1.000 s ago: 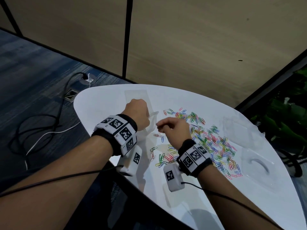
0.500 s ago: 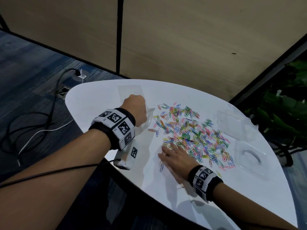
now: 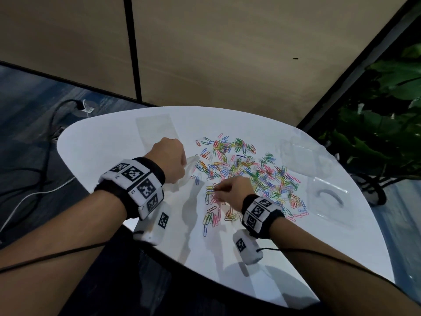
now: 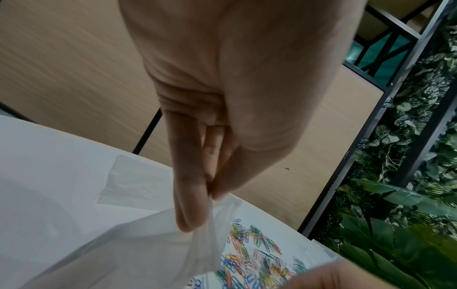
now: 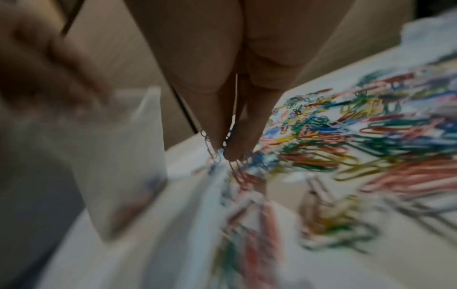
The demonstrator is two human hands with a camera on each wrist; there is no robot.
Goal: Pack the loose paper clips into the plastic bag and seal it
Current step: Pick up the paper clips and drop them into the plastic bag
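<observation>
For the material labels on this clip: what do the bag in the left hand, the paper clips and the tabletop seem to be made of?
Bag: thin, soft clear plastic film, slightly milky; it creases and hangs limp where the left hand pinches it.
Paper clips: bent wire, probably metal under a coloured coating; red, blue, green, yellow, pink loops.
Tabletop: smooth white, semi-gloss, likely laminate or painted board; it shows soft reflections.

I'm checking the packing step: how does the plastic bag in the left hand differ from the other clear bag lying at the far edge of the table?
The held plastic bag hangs crumpled, lifted in the left hand's pinch; the far bag lies flat on the table, untouched. The held bag is beside the paper clips; the far bag sits farther from them. Both are clear plastic.
</observation>
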